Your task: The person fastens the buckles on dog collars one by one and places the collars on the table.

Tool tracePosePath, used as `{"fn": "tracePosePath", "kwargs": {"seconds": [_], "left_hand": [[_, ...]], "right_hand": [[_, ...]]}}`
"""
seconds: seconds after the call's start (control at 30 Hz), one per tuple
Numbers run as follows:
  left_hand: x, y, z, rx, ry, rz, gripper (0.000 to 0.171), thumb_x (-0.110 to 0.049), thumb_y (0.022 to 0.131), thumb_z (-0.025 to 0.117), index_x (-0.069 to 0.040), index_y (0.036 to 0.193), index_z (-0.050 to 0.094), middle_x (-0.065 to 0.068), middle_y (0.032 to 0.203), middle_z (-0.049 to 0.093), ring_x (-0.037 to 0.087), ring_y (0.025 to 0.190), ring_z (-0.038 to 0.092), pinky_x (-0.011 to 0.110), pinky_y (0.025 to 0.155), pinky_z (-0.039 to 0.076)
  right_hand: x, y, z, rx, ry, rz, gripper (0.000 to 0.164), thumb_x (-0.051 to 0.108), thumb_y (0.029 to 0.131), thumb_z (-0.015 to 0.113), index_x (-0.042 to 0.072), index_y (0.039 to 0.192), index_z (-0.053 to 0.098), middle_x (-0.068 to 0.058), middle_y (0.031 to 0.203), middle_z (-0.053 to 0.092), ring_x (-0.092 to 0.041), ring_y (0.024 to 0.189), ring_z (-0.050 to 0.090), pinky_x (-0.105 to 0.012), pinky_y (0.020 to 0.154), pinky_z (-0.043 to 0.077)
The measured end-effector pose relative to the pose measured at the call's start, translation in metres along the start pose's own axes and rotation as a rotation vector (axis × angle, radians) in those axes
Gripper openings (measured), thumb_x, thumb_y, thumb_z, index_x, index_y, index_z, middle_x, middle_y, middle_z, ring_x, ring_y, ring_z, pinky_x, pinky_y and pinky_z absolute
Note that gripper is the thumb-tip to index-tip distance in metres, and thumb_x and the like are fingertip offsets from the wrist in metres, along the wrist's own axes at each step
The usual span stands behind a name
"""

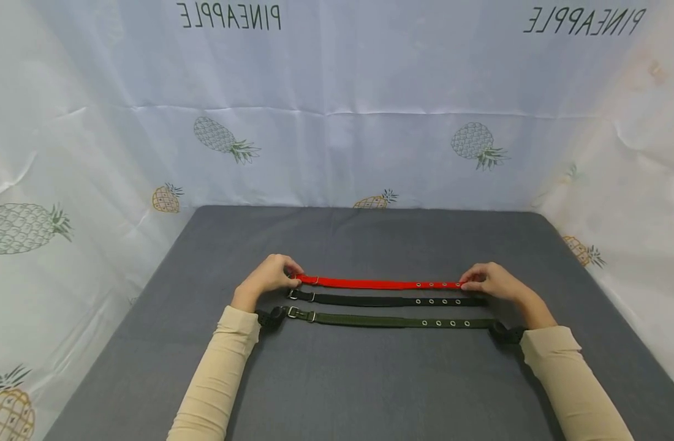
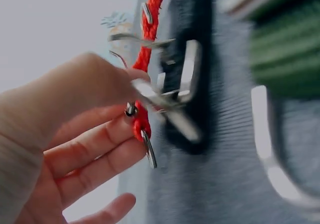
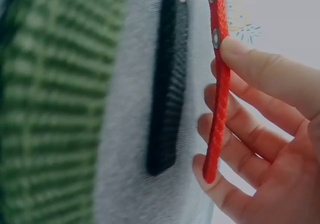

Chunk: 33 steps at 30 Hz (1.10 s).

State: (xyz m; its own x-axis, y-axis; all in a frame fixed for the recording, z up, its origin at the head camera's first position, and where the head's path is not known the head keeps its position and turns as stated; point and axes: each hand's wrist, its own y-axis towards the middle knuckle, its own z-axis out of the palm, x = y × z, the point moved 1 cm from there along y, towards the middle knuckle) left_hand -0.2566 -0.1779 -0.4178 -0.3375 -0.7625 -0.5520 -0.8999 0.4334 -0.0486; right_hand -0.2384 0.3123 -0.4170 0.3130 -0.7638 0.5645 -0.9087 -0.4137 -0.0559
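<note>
A red collar [image 1: 364, 284] stretches nearly straight from hand to hand. My left hand [image 1: 269, 274] pinches its buckle end between thumb and fingers; the left wrist view shows metal fittings around the thumb and other fingers spread loosely. At the opposite end, my right hand [image 1: 494, 282] pinches the strap beside the last metal eyelet [image 3: 216, 38], its tip lying across the fingers. Just nearer than the red one, a black collar [image 1: 370, 301] lies lengthwise on the table. Nearest of the three is a green collar [image 1: 364, 320], its buckle [image 1: 294, 312] to the left, eyelets to the right.
The grey table [image 1: 337, 380] carries the collars, which run parallel. A white pineapple-print curtain [image 1: 337, 73] hangs behind the table and along both sides. Dark wrist bands [image 1: 272, 318] sit close by the green collar's ends.
</note>
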Motion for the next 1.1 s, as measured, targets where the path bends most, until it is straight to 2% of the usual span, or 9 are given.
{"fn": "tracePosePath", "kwargs": {"seconds": [0.13,0.27,0.4,0.5,0.73,0.9,1.0,1.1], "left_hand": [[-0.002,-0.003,-0.006,-0.013,-0.056,0.006,0.020,-0.010,0.086,0.069,-0.002,0.105,0.071,0.016,0.105,0.070,0.025,0.093,0.063,0.036,0.079,0.053],[-0.004,-0.003,-0.015,-0.044,-0.116,-0.001,0.020,-0.009,0.087,0.065,-0.001,0.104,0.070,0.017,0.103,0.070,0.023,0.090,0.061,0.031,0.074,0.049],[-0.003,-0.002,-0.020,-0.061,-0.164,-0.012,0.020,-0.009,0.087,0.063,-0.002,0.105,0.069,0.016,0.099,0.070,0.018,0.084,0.059,0.026,0.068,0.044],[-0.003,-0.002,-0.023,-0.081,-0.187,-0.011,0.021,-0.009,0.087,0.062,-0.002,0.106,0.067,0.016,0.097,0.070,0.017,0.082,0.059,0.026,0.068,0.045],[-0.001,-0.006,-0.029,-0.185,-0.237,-0.004,0.020,-0.013,0.094,0.060,-0.002,0.108,0.068,0.017,0.098,0.069,0.015,0.080,0.059,0.026,0.071,0.049],[-0.002,-0.006,-0.034,-0.262,-0.211,-0.021,0.022,-0.014,0.095,0.060,0.001,0.110,0.067,0.021,0.095,0.068,0.015,0.071,0.051,0.023,0.062,0.042],[-0.004,-0.007,-0.036,-0.313,-0.192,-0.013,0.023,-0.015,0.095,0.061,0.001,0.110,0.068,0.022,0.092,0.069,0.014,0.066,0.047,0.022,0.057,0.039],[-0.008,-0.007,-0.038,-0.395,-0.176,0.019,0.023,-0.014,0.093,0.064,0.001,0.109,0.070,0.021,0.090,0.070,0.011,0.064,0.048,0.021,0.055,0.039]], "right_hand": [[0.002,-0.001,-0.002,-0.012,0.011,0.007,0.017,0.014,0.091,0.066,-0.001,0.098,0.070,-0.013,0.092,0.071,0.005,0.073,0.052,-0.021,0.065,0.047],[0.005,-0.002,-0.006,-0.020,0.056,0.015,0.018,0.013,0.093,0.062,-0.002,0.101,0.068,-0.015,0.092,0.070,-0.003,0.074,0.058,-0.023,0.065,0.049],[0.011,-0.002,-0.012,-0.040,0.070,0.019,0.019,0.013,0.094,0.062,-0.002,0.104,0.067,-0.017,0.092,0.070,-0.009,0.075,0.061,-0.023,0.063,0.047],[0.014,-0.001,-0.015,-0.067,0.066,0.031,0.021,0.014,0.094,0.062,-0.003,0.105,0.068,-0.018,0.092,0.071,-0.011,0.074,0.061,-0.023,0.062,0.045],[0.017,0.003,-0.019,-0.139,0.098,0.011,0.026,0.018,0.097,0.057,-0.005,0.099,0.069,-0.018,0.083,0.070,-0.018,0.065,0.059,-0.026,0.058,0.047],[0.024,0.006,-0.022,-0.175,0.136,0.018,0.023,0.015,0.095,0.060,-0.006,0.104,0.066,-0.009,0.078,0.072,-0.016,0.060,0.056,-0.027,0.056,0.047],[0.030,0.004,-0.025,-0.206,0.175,0.049,0.027,0.016,0.093,0.064,-0.004,0.111,0.064,0.003,0.078,0.073,-0.014,0.061,0.057,-0.026,0.057,0.050],[0.036,0.005,-0.026,-0.249,0.234,0.064,0.030,0.018,0.092,0.066,-0.003,0.113,0.062,0.018,0.075,0.070,-0.011,0.062,0.057,-0.024,0.058,0.049]]}}
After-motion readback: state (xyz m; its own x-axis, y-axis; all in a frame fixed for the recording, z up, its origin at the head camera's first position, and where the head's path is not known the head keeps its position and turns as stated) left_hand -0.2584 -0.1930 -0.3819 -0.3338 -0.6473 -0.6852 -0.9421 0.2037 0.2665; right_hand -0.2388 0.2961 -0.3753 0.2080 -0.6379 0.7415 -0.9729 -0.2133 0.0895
